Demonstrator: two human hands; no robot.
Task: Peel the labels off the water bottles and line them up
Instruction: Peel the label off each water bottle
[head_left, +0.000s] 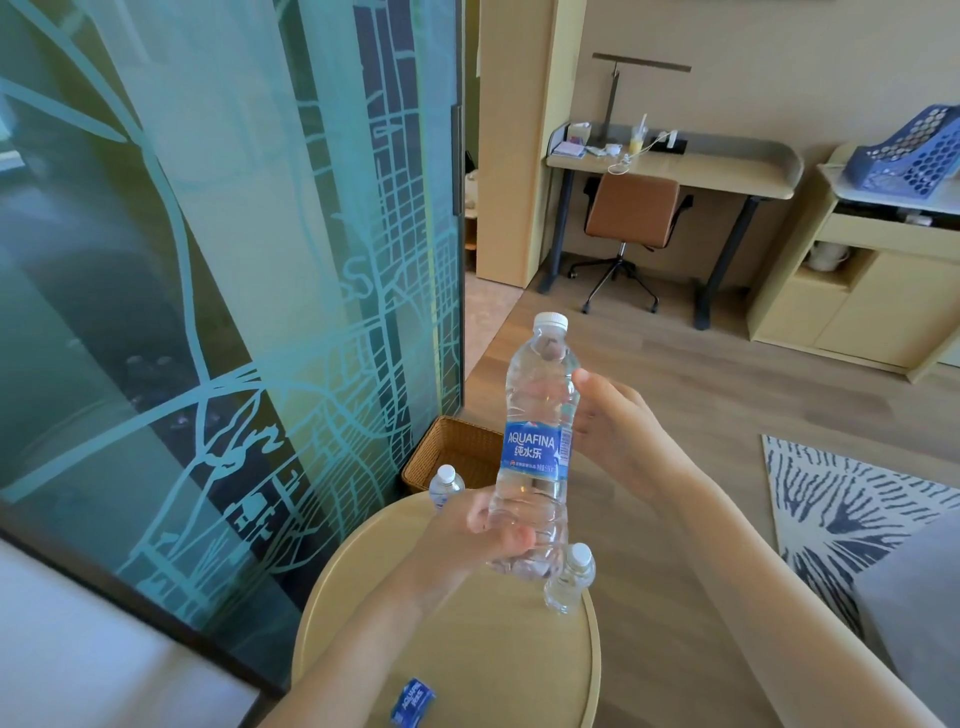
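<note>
I hold a clear water bottle (540, 415) upright above the round table, its blue Aquafina label (535, 456) still wrapped around the middle. My left hand (483, 525) grips the bottle's base. My right hand (618, 431) rests against the bottle's right side at label height, fingers behind it. A bare bottle (569, 579) without a label stands on the table just right of my left hand. Another labelled bottle (445, 486) stands at the table's far edge, partly hidden by my left hand. A peeled blue label (413, 702) lies crumpled on the near part of the table.
The round beige table (467, 649) is small with a raised rim. A woven basket (457, 457) sits on the floor beyond it, beside a patterned glass wall (234, 260). A patterned rug (841, 519) lies to the right; a desk and chair (631, 213) stand further back.
</note>
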